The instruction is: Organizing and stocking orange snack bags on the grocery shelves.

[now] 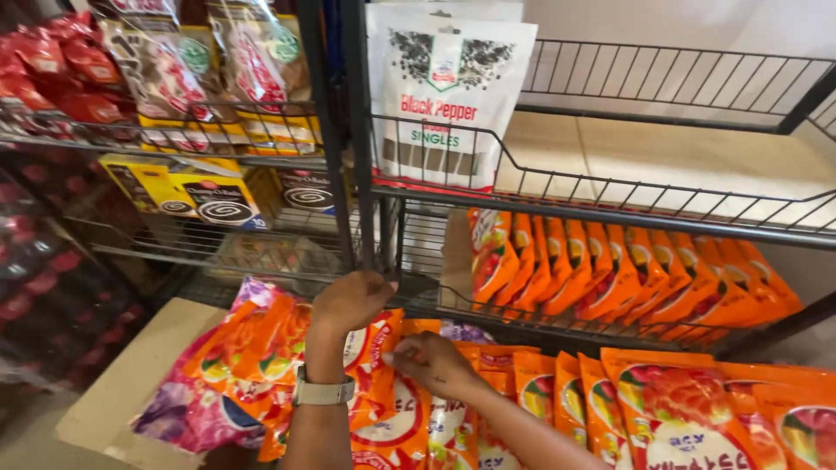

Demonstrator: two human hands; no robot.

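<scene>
Both my hands among the orange packets, at the foot of the wire shelf.

My left hand (pixel 351 300) curls closed against the shelf post (pixel 364 218); my right hand (pixel 433 363) pinches an orange packet (pixel 409 409) in the bottom row, just beside it.

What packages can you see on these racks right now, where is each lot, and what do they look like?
White pouch: top wire shelf, upright, flat, black speckled band, red trim.
Orange packets: middle shelf, leaning in a row, fruit pictures.
Orange bags: bottom row, under the left hand and right hand.
Pink-purple bags: lower left, on cardboard.
Yellow boxes: left rack, dark spiral pictures.
Red packets: upper left.
</scene>
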